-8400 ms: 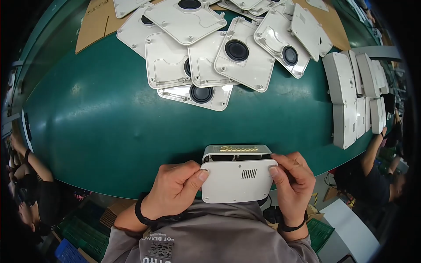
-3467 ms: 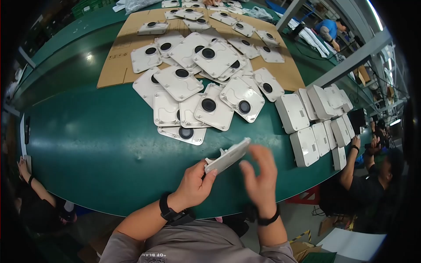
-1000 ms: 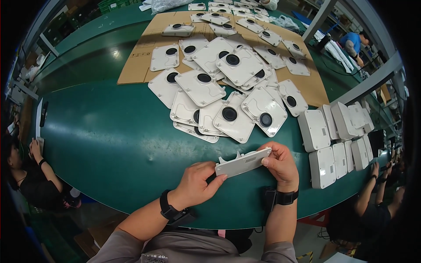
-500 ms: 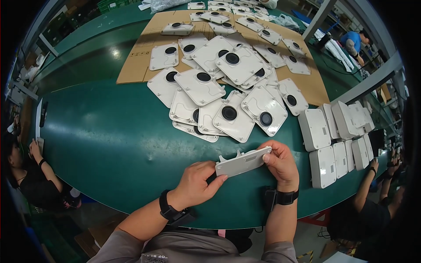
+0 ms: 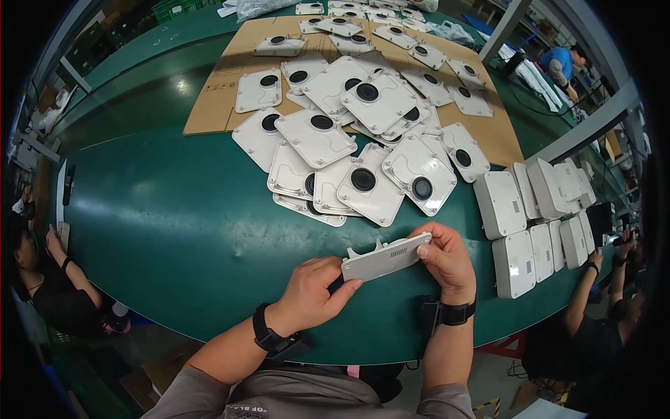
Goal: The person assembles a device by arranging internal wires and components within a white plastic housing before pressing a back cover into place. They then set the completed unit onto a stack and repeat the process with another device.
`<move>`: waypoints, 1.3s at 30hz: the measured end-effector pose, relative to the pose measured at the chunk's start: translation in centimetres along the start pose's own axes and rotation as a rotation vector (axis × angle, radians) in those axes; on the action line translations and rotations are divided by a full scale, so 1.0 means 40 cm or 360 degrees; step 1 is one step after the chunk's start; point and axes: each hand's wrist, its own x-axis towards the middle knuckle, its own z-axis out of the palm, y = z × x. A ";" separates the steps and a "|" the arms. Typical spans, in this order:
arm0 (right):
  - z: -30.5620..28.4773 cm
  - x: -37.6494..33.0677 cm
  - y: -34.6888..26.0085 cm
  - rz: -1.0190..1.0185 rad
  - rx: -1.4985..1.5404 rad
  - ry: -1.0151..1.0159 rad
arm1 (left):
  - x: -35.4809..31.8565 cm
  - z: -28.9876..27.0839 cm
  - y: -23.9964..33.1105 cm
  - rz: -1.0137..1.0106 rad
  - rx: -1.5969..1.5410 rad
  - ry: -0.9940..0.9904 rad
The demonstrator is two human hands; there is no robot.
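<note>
1. A flat white plastic housing (image 5: 386, 256), rectangular with rounded corners and a small slotted vent on its face, sits tilted between the person's two hands, just above the green table's (image 5: 174, 230) near edge.
2. The left hand (image 5: 312, 293) pinches the housing's lower left corner, thumb on the face and fingers curled beneath; a dark band circles that wrist.
3. The right hand (image 5: 447, 260) clasps the upper right end, fingers wrapped over the top edge; a black watch (image 5: 457, 313) rides that wrist.
4. Small tabs stick up along the housing's upper rim, though I cannot make out their exact shape from here.
5. Beyond it lies a loose heap of white back plates (image 5: 363, 167), matte and smooth, each with a round black disc, overlapping one another.
6. Farther back, more plates spread over a brown cardboard sheet (image 5: 230, 84).
7. To the right, closed white boxes (image 5: 516, 262) stand in tight rows near the table's curved edge, well apart from the right hand.
8. The glossy green surface to the left of the heap is broad and bare, leaving room beside the left hand.
9. Other people's arms show at both far sides.
</note>
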 end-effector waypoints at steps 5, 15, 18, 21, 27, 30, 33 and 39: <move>-0.003 0.001 -0.002 0.0026 0.0000 -0.0029 | 0.003 -0.001 0.002 0.0010 -0.0011 0.0011; -0.003 -0.001 -0.003 0.0024 -0.0033 -0.0045 | 0.000 -0.002 0.001 0.0004 0.0022 -0.0001; -0.004 0.002 -0.005 0.0027 -0.0028 -0.0066 | 0.002 -0.001 0.001 0.0022 0.0017 0.0021; -0.001 0.002 -0.003 0.0013 0.0015 -0.0052 | -0.002 0.001 -0.003 0.0011 0.0024 0.0008; -0.003 0.000 -0.004 0.0029 0.0025 -0.0044 | 0.002 -0.001 0.002 0.0017 0.0009 0.0006; 0.000 0.002 -0.004 0.0013 0.0023 -0.0051 | -0.001 -0.001 -0.002 0.0002 0.0028 -0.0014; 0.008 0.003 -0.003 -0.0034 0.0013 -0.0064 | 0.000 -0.002 0.001 -0.0002 0.0025 -0.0014; 0.006 0.001 -0.005 -0.0019 0.0011 -0.0055 | 0.004 -0.002 0.006 -0.0009 0.0021 -0.0019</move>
